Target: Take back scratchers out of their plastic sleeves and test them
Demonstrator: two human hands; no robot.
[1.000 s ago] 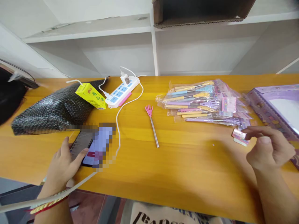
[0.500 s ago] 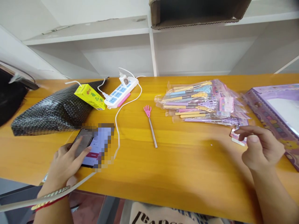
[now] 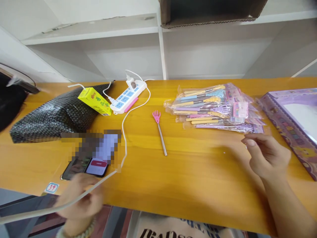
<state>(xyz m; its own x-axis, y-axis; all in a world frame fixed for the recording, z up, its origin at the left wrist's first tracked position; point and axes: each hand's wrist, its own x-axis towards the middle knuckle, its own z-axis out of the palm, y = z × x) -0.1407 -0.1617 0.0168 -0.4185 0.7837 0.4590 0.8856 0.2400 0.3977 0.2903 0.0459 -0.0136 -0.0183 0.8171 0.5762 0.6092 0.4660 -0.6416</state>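
My left hand (image 3: 80,195), smeared by motion, hovers at the table's front edge, just below two phones (image 3: 97,167) lying side by side. How its fingers are set is hard to make out. Over the right part of the table is my right hand (image 3: 268,157), with thumb and forefinger pinched together; whatever may be between them is hidden. Just beyond its fingertips lies a pile of bagged hand-shaped back scratchers (image 3: 205,109). A loose pink scratcher (image 3: 160,135) with a metal rod rests alone between my hands.
A white power strip (image 3: 128,96) with a cable stands at the back, beside a yellow drink carton (image 3: 95,101) and a black bubble-wrap parcel (image 3: 54,114). Far right is a purple display box (image 3: 289,132). The white cable (image 3: 124,138) runs across the table past my left hand.
My left hand has come off the dark phone and drawn back toward the table edge; that phone now lies lower. My right hand has shifted slightly left, its fingertips closing together, covering the small card.
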